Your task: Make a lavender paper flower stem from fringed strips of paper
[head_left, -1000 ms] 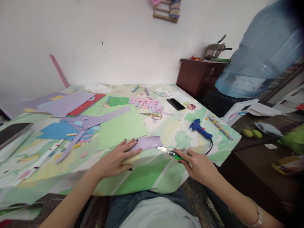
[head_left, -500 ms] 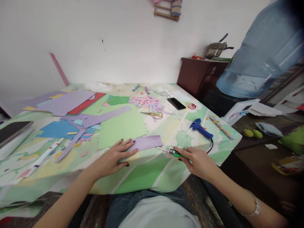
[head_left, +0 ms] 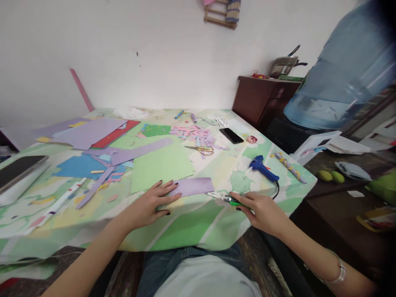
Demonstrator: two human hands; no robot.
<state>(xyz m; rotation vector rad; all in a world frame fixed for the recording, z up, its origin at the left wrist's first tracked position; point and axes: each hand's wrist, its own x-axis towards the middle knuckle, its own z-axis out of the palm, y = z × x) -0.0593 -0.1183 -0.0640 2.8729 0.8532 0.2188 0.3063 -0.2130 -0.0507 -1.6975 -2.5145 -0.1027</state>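
Observation:
My left hand (head_left: 154, 204) lies flat with fingers stretched over the left end of a purple paper strip (head_left: 196, 186). Beneath the strip's far edge is a sheet of light green paper (head_left: 162, 165). A green and black utility knife (head_left: 232, 200) is gripped in my right hand (head_left: 260, 210), its long blade out and pointing left. The blade's tip is at the strip's lower right corner; whether it touches the paper I cannot tell. Beyond the right hand lies a blue glue gun (head_left: 262, 168) with its cord trailing down.
Gold-handled scissors (head_left: 204, 150), pink paper scraps (head_left: 192, 134) and a black phone (head_left: 231, 135) lie farther back. Purple paper pieces (head_left: 123, 156) and blue paper (head_left: 71, 167) are on the left. A decorated stick (head_left: 289, 167) rests near the right edge, before a large water bottle (head_left: 328, 90).
The whole view has shifted slightly to the right. Both hands, the strip and the knife keep nearly the same places on the table.

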